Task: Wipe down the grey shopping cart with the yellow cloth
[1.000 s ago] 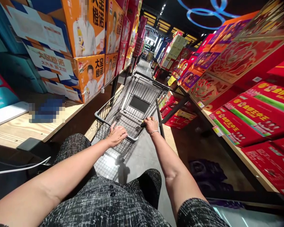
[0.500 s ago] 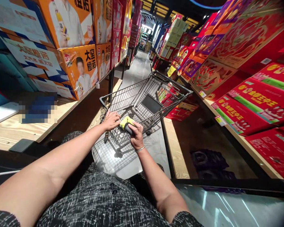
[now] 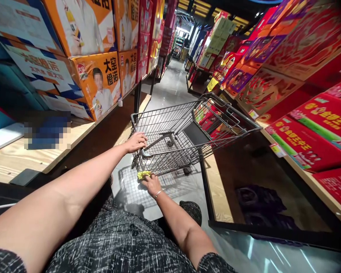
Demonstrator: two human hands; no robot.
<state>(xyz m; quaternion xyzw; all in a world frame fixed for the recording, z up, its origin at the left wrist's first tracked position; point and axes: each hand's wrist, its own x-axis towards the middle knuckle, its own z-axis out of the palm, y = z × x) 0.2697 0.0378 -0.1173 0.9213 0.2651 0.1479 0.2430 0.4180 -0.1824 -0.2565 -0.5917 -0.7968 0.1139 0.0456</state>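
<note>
In the middle of the frame the left hand [image 3: 136,142] rests on the near corner of the grey wire shopping cart [image 3: 170,121], fingers curled over its rim, apparently to keep it from rolling. Below it, the right hand [image 3: 151,184] reaches down to the foot of the basket, fingers closed on a yellow cloth [image 3: 143,174] pressed against the cart's low wire frame just above the glossy floor [image 3: 170,87]. Orange cartons [image 3: 102,83] fill the shelf at the upper left. Red gift boxes [image 3: 307,140] line the right.
</note>
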